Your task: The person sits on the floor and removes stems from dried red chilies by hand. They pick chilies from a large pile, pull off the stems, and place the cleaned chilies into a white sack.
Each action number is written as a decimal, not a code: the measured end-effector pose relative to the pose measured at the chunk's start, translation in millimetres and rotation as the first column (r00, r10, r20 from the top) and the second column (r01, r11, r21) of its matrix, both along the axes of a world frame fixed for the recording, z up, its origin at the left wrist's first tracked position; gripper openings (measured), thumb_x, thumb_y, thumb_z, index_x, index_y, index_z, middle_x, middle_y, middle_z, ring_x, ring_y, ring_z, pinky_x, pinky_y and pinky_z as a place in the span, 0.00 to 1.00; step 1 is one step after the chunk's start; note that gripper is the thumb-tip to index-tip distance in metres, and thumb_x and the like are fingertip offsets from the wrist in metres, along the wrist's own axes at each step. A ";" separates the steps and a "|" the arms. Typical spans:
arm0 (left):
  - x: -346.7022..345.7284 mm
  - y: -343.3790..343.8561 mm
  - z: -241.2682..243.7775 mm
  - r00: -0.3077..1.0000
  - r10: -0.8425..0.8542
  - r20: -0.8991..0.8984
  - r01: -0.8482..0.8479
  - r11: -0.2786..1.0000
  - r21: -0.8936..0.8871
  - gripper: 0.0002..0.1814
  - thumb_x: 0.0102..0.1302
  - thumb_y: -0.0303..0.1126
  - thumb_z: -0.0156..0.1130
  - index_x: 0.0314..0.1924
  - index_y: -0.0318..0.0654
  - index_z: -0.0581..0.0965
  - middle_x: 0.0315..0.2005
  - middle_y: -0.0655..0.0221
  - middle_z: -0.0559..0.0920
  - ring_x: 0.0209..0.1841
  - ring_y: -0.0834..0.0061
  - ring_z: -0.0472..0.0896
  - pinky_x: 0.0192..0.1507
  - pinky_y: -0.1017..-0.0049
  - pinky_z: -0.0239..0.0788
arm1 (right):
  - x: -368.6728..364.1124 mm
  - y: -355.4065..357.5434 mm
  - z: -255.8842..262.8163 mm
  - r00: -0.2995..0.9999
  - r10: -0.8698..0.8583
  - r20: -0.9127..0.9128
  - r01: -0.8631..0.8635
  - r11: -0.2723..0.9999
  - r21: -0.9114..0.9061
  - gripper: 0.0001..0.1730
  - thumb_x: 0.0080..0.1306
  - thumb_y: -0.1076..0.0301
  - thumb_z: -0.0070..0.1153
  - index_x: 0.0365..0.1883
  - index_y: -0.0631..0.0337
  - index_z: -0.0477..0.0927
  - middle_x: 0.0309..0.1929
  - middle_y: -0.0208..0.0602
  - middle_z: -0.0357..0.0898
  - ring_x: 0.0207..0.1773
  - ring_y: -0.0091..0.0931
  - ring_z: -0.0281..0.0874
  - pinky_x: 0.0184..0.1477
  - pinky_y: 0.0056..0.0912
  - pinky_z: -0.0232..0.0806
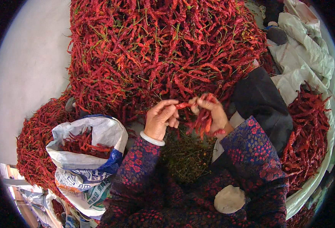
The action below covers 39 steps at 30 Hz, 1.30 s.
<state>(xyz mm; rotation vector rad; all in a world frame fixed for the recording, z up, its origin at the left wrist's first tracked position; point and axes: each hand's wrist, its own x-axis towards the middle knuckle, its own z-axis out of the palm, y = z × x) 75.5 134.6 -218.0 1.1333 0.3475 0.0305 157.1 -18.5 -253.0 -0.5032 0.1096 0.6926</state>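
Note:
A large heap of dried red chili peppers (161, 51), many with green stems, rises before me. My left hand (161, 117), with a pale bangle at its wrist, pinches one end of a red chili pepper (182, 105) between thumb and fingers. At the pepper's other end is my right hand (211, 109), slightly blurred, closed around a bunch of red chili peppers (204, 125) that hangs below its fingers. Beneath both hands, between my forearms, lies a pile of greenish-brown stems (188, 156).
An open white and blue woven sack (70, 159) at the left holds red chilies. At the right, more chilies (307, 136) lie in a pale woven sack (310, 196). Black cloth (260, 99) lies beside my right forearm. A pale wall (33, 57) stands at the left.

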 end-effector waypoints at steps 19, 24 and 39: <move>62.8 40.5 18.8 0.966 -0.217 -0.142 0.258 0.752 0.607 0.13 0.57 0.35 0.57 0.38 0.35 0.72 0.20 0.69 0.74 0.19 0.80 0.73 0.20 0.80 0.65 | -19.8 -2.3 6.0 0.795 0.478 0.373 -0.177 0.772 -0.611 0.12 0.48 0.76 0.59 0.31 0.66 0.71 0.25 0.28 0.72 0.30 0.17 0.67 0.34 0.21 0.61; 110.0 45.1 -17.9 0.940 0.001 -0.341 0.336 -0.183 0.924 0.16 0.54 0.38 0.59 0.35 0.30 0.75 0.30 0.51 0.78 0.33 0.53 0.77 0.37 0.60 0.68 | -25.9 -2.1 14.9 0.813 0.579 0.060 -0.518 0.766 -0.380 0.14 0.49 0.80 0.55 0.36 0.71 0.70 0.27 0.36 0.75 0.26 0.25 0.72 0.32 0.26 0.66; 48.1 53.6 57.8 0.985 -0.107 -0.133 0.147 0.927 0.344 0.04 0.57 0.29 0.54 0.26 0.42 0.70 0.13 0.77 0.67 0.09 0.90 0.59 0.10 0.87 0.46 | -3.3 -12.3 28.3 0.973 0.158 0.168 -0.079 0.912 -0.402 0.07 0.54 0.71 0.59 0.27 0.64 0.73 0.19 0.29 0.72 0.19 0.21 0.68 0.25 0.24 0.64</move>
